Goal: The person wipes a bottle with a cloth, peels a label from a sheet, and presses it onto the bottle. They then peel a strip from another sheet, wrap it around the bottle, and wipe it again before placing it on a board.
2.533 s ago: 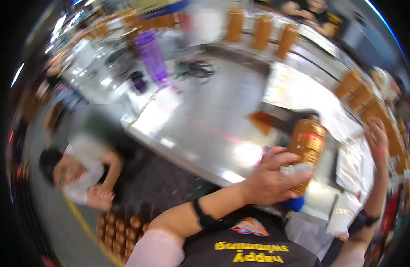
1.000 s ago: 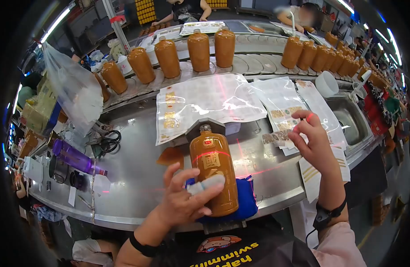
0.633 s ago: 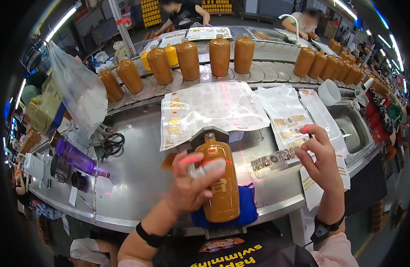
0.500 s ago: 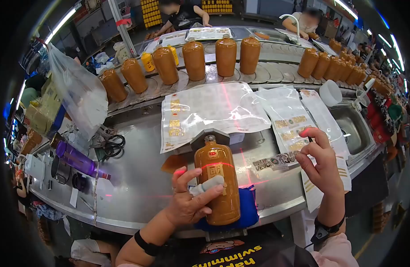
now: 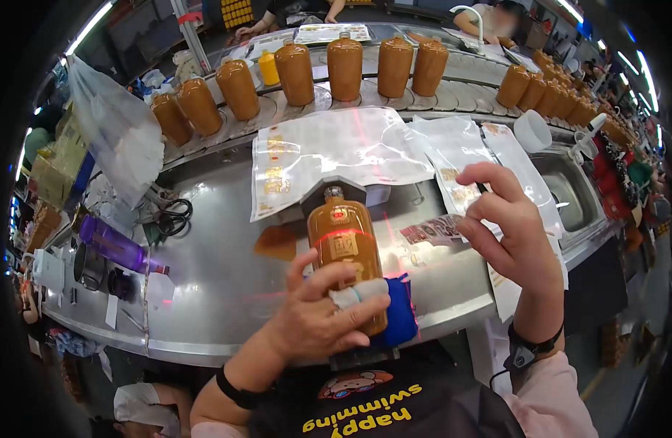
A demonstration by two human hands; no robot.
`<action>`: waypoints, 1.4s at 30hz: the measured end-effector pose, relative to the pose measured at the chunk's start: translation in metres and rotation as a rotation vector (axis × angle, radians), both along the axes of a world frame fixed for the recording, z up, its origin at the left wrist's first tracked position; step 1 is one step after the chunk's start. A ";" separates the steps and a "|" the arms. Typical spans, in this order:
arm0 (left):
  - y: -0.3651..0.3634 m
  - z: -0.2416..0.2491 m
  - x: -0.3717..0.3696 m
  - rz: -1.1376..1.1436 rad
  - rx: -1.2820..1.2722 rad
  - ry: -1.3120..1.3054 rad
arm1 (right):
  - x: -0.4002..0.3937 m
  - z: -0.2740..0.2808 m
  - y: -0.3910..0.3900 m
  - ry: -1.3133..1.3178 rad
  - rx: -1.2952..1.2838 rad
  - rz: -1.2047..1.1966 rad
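A glossy brown bottle (image 5: 341, 230) with raised gold characters and a red emblem leans on a support in front of me, its neck away from me. My left hand (image 5: 318, 310) lies across the bottle's lower front, fingers curved over it. A white wrap (image 5: 358, 293) covers one of its fingers. To the right, my right hand (image 5: 507, 226) is raised with bent fingers. A clear sticker strip (image 5: 432, 230) with printed characters reaches to its fingertips, which seem to pinch its end. Something small and dark shows between its fingers; I cannot make out what.
A blue cloth (image 5: 400, 314) is under the bottle. Behind it lie plastic-covered sheets (image 5: 336, 150) with gold labels. Several brown bottles (image 5: 345, 69) stand along the conveyor (image 5: 307, 117). A purple bottle (image 5: 113, 244), scissors (image 5: 177, 217) and a sink (image 5: 569, 197) flank the work area. Co-workers sit opposite.
My left hand has slid lower on the bottle, toward its base. My right hand has come slightly left and nearer the bottle. The view has shifted, and bottles on the conveyor have moved relative to the bench.
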State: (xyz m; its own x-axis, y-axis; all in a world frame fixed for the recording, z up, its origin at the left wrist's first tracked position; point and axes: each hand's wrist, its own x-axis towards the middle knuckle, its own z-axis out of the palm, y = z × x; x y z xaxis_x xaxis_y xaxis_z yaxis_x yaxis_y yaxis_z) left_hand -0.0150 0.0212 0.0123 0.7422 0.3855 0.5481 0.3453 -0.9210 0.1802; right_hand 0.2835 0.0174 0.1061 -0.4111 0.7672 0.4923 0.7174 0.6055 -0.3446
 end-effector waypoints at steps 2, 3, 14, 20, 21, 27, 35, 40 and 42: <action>-0.018 0.002 -0.003 0.035 -0.098 -0.065 | -0.010 0.012 -0.006 0.019 -0.005 0.059; -0.021 0.004 -0.008 0.045 -0.175 -0.134 | -0.018 0.020 -0.008 0.038 0.021 0.111; -0.032 0.039 -0.024 -0.136 -1.345 -0.526 | -0.066 0.029 -0.039 0.341 -0.018 0.312; -0.037 0.000 -0.028 0.107 -1.428 -0.582 | -0.051 -0.090 -0.050 0.546 -0.290 0.069; -0.036 -0.007 -0.027 0.122 -1.422 -0.604 | -0.052 -0.102 -0.051 0.574 -0.318 0.056; -0.034 -0.015 -0.021 0.166 -1.350 -0.681 | -0.048 -0.111 -0.055 0.629 -0.408 -0.023; -0.031 -0.018 -0.015 0.184 -1.292 -0.735 | -0.048 -0.113 -0.051 0.639 -0.387 -0.017; -0.029 -0.023 -0.016 0.182 -1.305 -0.744 | -0.048 -0.115 -0.049 0.620 -0.408 -0.011; -0.029 -0.022 -0.016 0.188 -1.299 -0.730 | -0.048 -0.118 -0.049 0.625 -0.415 -0.006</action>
